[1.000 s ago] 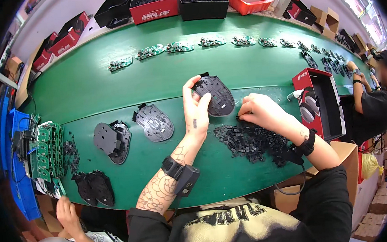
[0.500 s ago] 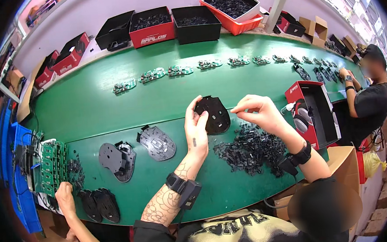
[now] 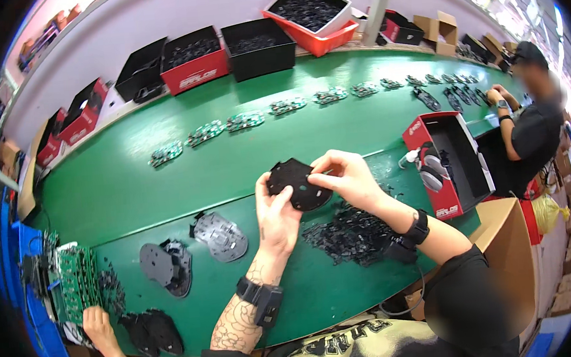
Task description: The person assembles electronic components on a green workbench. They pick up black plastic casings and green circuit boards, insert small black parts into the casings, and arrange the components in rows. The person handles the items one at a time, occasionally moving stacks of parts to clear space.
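A flat black plastic shell (image 3: 294, 183) with small holes and tabs lies tilted in my left hand (image 3: 278, 221), whose fingers and thumb grip its left and near edges. My right hand (image 3: 349, 180) has thumb and index finger pinched together at the shell's right part, touching its face. Whatever those fingertips hold is too small and covered to make out. Below my right forearm spreads a pile of small black plastic parts (image 3: 347, 235). Left of my left hand lie a grey shell (image 3: 220, 236) and stacked dark shells (image 3: 165, 264).
Green circuit boards (image 3: 205, 133) form a row across the bench (image 3: 133, 207). Bins of black parts (image 3: 193, 48) line the back. A red box (image 3: 437, 187) with headphones stands at right. One co-worker's hand (image 3: 99, 327) is beside stacked boards (image 3: 79, 282); another person (image 3: 535, 112) works far right.
My right hand has moved left onto the shell, its pinched fingers now touching it. The shell has been tilted and turned in my left hand. The view has shifted too.
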`<state>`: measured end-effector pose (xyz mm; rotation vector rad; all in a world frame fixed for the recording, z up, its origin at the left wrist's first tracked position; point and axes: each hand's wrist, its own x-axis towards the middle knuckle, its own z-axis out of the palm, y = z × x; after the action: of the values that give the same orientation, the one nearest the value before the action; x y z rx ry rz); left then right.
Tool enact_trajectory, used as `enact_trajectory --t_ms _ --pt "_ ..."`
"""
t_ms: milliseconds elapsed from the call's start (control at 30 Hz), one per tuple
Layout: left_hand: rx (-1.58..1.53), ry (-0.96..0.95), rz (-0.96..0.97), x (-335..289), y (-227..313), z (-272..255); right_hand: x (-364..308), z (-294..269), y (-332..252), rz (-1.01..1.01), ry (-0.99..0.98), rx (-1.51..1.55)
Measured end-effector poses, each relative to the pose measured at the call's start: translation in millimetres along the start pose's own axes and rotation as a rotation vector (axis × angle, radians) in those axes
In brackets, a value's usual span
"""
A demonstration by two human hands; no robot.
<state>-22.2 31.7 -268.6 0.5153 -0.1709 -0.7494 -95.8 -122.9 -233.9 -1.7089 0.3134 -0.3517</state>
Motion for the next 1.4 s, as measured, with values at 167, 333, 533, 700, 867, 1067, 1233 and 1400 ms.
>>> enact_trajectory --t_ms 167,333,533,700,867,1067,1233,1400 --pt "-0.034 -0.002 -0.067 -2 4 4 1 3 -11 0.139 -0.060 0.237" --pt "0.052 -0.119 -0.076 -4 -3 9 6 -29 -19 0.200 -0.309 0.110" --pt "0.230 0.035 -0.049 -1 0 -7 57 -138 -84 0.135 0.021 -0.106" --pt "0.288 0.062 -0.119 6 -7 1 101 -325 0 0.171 0.269 -0.368" --pt "0.283 0.098 -0.130 4 0 -1 114 -378 63 0.226 0.180 -0.692" --pt "0.271 0.105 -0.145 3 -1 -1 126 -405 93 0.212 0.209 -0.927" --pt "0.280 0.123 -0.154 1 2 1 134 -389 85 0.259 0.274 -1.021" --pt "0.289 0.078 -0.140 2 -2 -2 121 -400 88 0.238 0.375 -1.016"
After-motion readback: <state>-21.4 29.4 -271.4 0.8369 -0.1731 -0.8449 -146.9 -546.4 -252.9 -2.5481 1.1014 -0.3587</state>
